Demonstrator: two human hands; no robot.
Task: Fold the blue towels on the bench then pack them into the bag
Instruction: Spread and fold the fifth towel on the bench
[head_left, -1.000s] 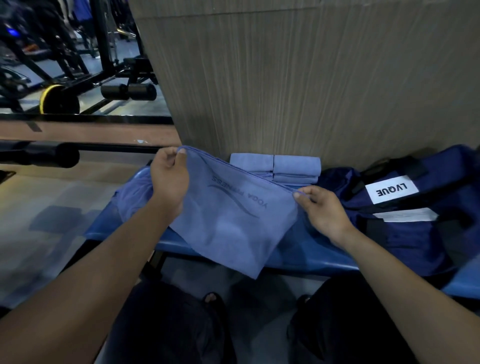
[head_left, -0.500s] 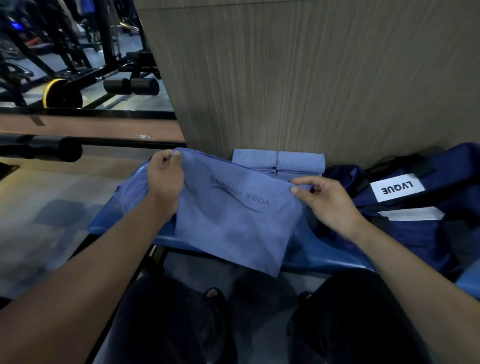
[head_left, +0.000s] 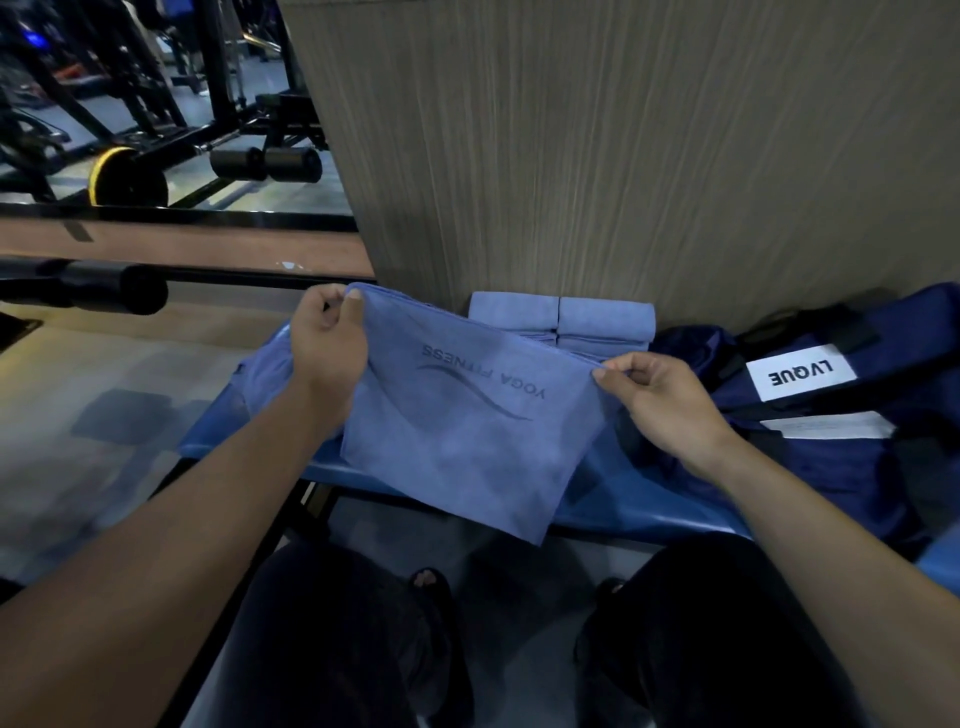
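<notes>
Left hand: the left hand (head_left: 328, 349) is raised above the far left part of the worktop, back of the hand toward the camera, forearm coming in from the lower left.
Left fingers: the fingers (head_left: 354, 300) are curled and pinch the upper left corner of the towel between thumb and forefinger.
Right hand: the right hand (head_left: 670, 405) is a little lower, over the middle of the worktop, forearm coming in from the lower right.
Right fingers: curled, they pinch the upper right corner of the same towel.
Held towel: one blue towel (head_left: 467, 436) hangs stretched between both hands, with dark print reading "YOGA FITNESS" (upside down from here); its lower edge drops past the front edge of the worktop.
Folded towels: two folded towels (head_left: 561, 318) lie side by side, touching, at the back against the wall panel (head_left: 623, 156).
Other cloth: more blue cloth (head_left: 265, 374) lies behind the left hand; I cannot tell how many pieces.
Worktop: one blue padded worktop (head_left: 639, 512).
Bag: one dark blue bag (head_left: 841, 457) sits on the right end, with a white "LVQUE" label (head_left: 799, 372).
</notes>
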